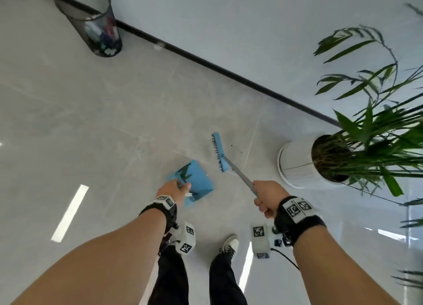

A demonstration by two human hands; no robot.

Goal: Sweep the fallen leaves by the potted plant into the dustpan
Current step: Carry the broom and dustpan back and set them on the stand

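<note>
Leaves (185,170), dark green, already lying in the blue dustpan (198,181), at 11 o'clock from the left hand (175,189). Left hand wrapped round the dustpan handle, likely holding the pan steady. Right hand (269,196) clenched round the broom (219,152) shaft; long axis running toward 10 o'clock, bristles facing the pan. Potted plant (297,165) at 3 o'clock.

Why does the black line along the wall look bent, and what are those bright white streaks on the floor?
Head view: the wide-angle lens bows the black baseboard strip; the streaks are ceiling lights mirrored in the glossy grey floor tiles; the green potted plant leaves and blue plastic dustpan are slightly motion-blurred.
</note>
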